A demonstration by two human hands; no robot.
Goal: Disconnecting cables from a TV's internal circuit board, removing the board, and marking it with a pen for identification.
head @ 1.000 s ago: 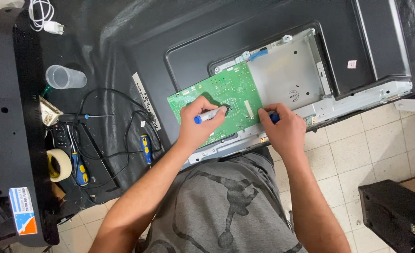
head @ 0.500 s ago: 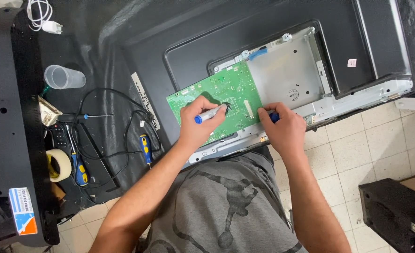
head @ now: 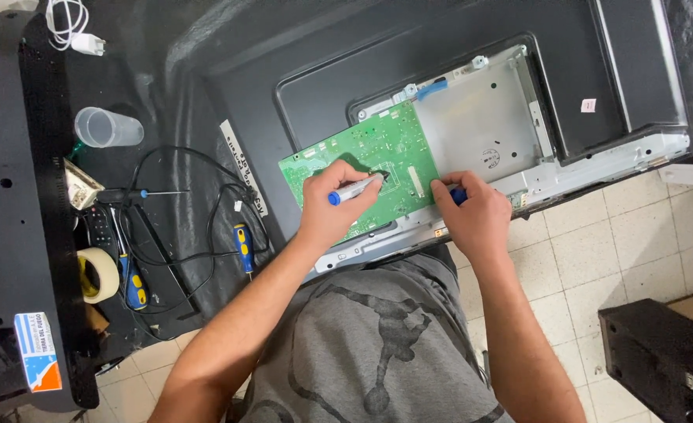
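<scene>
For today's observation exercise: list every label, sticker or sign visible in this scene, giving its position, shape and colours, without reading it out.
White strip label: long, narrow, black print, lying diagonally left of the green circuit board.
Small sticker: white square with red marks, on the black monitor back, upper right.
Rectangular sticker: white, blue and orange, on the black panel at lower left.

The green board (head: 378, 160) is looking shiny; at 3 o'clock, the metal tray (head: 480, 125) is looking dull grey.

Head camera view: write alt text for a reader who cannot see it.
A person's left hand holds a blue-capped marker on a green circuit board in an opened flat screen, the right hand beside it. Screwdrivers, tape roll and plastic cup lie left.
</scene>
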